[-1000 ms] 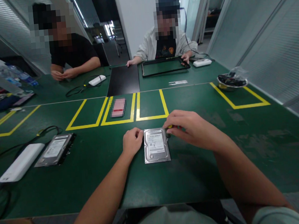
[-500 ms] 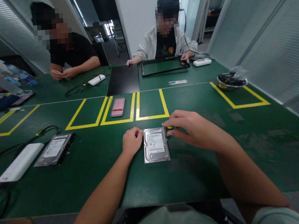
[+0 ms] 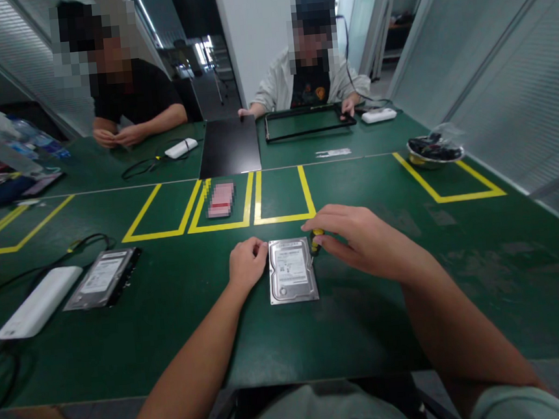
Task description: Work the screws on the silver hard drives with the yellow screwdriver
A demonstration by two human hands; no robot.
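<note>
Near the middle of the frame, a silver hard drive (image 3: 291, 270) lies flat on the green table (image 3: 368, 332), label side up. The left hand (image 3: 248, 264) is curled into a loose fist and presses against the drive's left edge — likely to keep it from sliding. The right hand (image 3: 360, 238) sits at the drive's upper right corner, and its fingers are pinched close around a small yellow tool (image 3: 317, 239). The tool's tip points down at that corner, where a screw would be, but the tip itself is too small to see well.

At the left of the frame a second hard drive (image 3: 102, 279) and a white box (image 3: 40, 311) lie side by side, well apart from the hands. Yellow tape squares (image 3: 284, 219) mark the table just above the drive. At the top, two other people sit across the table — one has hands on a black frame (image 3: 308, 123). A small bowl (image 3: 435, 151) sits at the upper right.
</note>
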